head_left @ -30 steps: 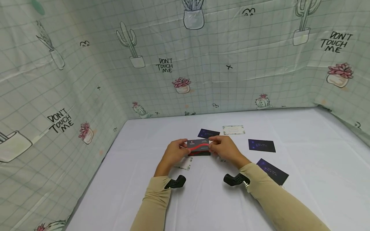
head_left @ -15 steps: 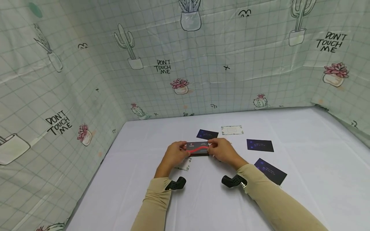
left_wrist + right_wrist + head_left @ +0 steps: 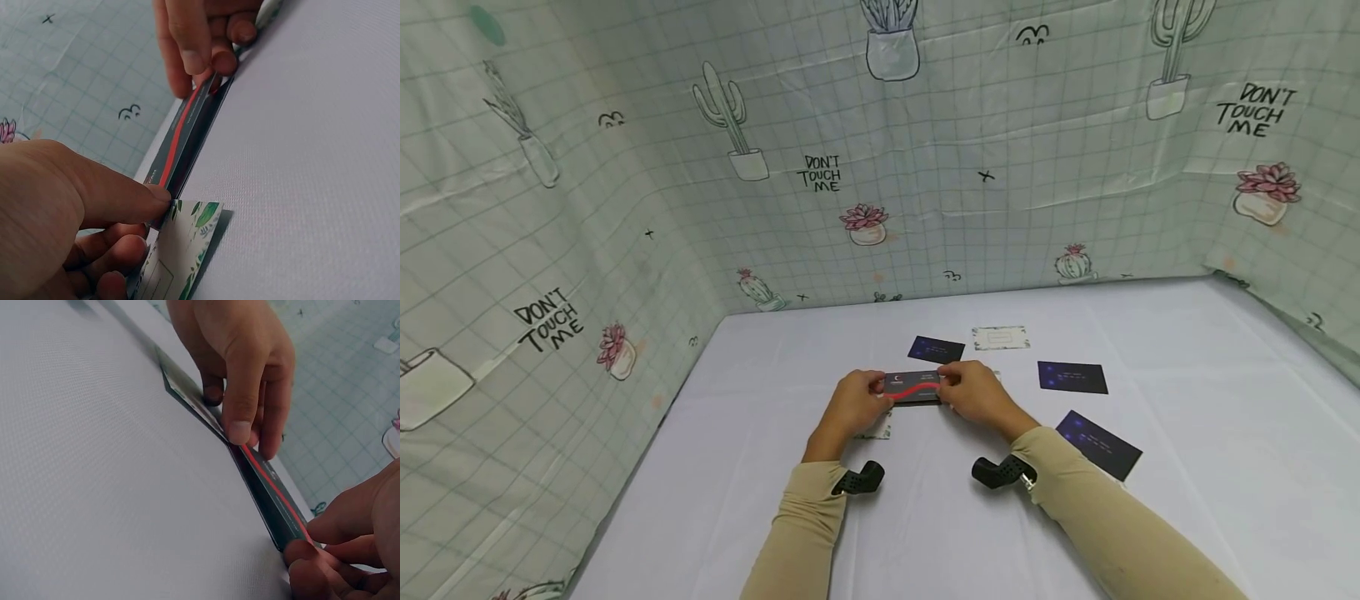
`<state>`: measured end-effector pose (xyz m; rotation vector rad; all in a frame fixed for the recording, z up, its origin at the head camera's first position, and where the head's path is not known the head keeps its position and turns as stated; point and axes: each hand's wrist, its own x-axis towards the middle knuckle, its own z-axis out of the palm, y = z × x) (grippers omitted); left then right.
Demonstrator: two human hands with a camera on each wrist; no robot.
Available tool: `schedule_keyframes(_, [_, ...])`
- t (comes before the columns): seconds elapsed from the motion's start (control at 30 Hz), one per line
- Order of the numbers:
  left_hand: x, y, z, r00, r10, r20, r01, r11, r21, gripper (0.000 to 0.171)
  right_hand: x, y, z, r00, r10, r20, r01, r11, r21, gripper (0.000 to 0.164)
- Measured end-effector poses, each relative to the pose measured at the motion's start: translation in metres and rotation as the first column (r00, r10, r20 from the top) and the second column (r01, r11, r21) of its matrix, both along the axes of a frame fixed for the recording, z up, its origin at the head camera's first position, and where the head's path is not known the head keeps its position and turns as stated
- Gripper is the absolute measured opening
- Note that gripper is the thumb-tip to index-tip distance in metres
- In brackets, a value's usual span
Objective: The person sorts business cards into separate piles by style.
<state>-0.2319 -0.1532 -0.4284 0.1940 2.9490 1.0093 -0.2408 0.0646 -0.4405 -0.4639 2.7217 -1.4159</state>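
Observation:
A dark grey business card with a red wavy stripe (image 3: 913, 384) is held level across the middle of the table. My left hand (image 3: 853, 405) pinches its left end between thumb and fingers. At the opposite end, my right hand (image 3: 979, 392) pinches it the same way. Just beneath, a second dark card (image 3: 257, 494) shows as a narrow strip, mostly covered. Beside my left hand lies a white card with green leaves (image 3: 187, 244), one end propped up off the cloth; in the head view that hand partly hides it.
Behind the hands lie a dark blue card (image 3: 936, 349) and a white leaf-edged card (image 3: 1002, 337). To the right are two more dark blue cards, one farther back (image 3: 1072, 377) and one by the right sleeve (image 3: 1099, 445). A patterned cloth wall (image 3: 925, 233) stands behind the white table.
The striped card has come down slightly, so less of the dark card under it shows. Both hands keep their grip and have sunk a little with it. The head view has shifted slightly.

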Motion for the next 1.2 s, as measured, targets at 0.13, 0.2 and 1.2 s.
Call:
schedule_keyframes(0.13, [0.0009,0.0003,0.0002,1.000,0.013,0.004,-0.013,1.000,-0.016,0.047,0.0001,-0.0003,0.0001,1.000,0.002,-0.002,-0.002,1.000,0.007,0.038])
schedule_keyframes(0.2, [0.0016,0.0004,0.0006,1.000,0.014,0.005,-0.014,1.000,-0.014,0.046,0.0001,0.0000,-0.0003,1.000,0.000,-0.006,0.000,1.000,0.011,0.038])
schedule_keyframes(1.2, [0.0067,0.0006,0.0056,0.998,-0.061,-0.012,0.060,0.995,-0.081,0.033,0.0035,0.0004,-0.0019,0.996,-0.041,0.082,0.049,0.994,-0.098,0.030])
